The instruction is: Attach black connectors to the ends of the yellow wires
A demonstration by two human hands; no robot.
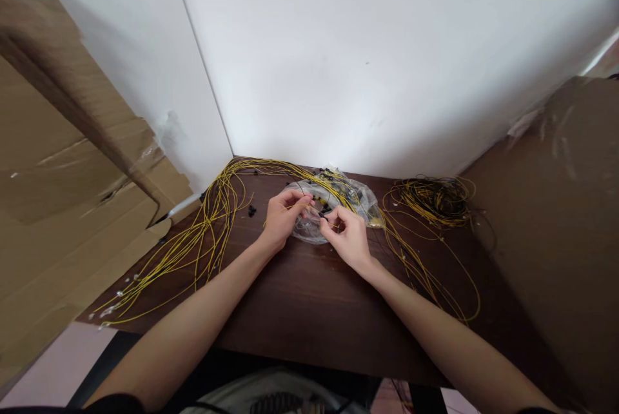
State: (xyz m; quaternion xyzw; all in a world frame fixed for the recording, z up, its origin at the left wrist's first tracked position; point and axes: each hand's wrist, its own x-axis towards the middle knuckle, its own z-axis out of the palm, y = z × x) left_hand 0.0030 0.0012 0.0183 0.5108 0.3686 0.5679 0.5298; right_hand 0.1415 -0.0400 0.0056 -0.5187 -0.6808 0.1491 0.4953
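Note:
My left hand (285, 213) is closed in a pinch on a thin yellow wire, above the near left part of a clear plastic bag (309, 231). Close to its right, my right hand (347, 233) pinches a small black connector (323, 215) between thumb and fingertips. The wire seems to run toward the connector; whether it sits inside, I cannot tell. Behind the hands, the bag holds small black and yellow parts (333, 175). A bundle of long yellow wires (213, 207) passes over the bag and spreads to the left, with small white ends at the table's front left.
On the dark brown table (290, 298), a coil of yellow and black wire (430, 200) lies at the back right. Loose black pieces (252, 211) rest left of my hands. Cardboard stands at the left (62, 207) and a brown box (556, 227) at the right. A white wall (338, 66) rises behind.

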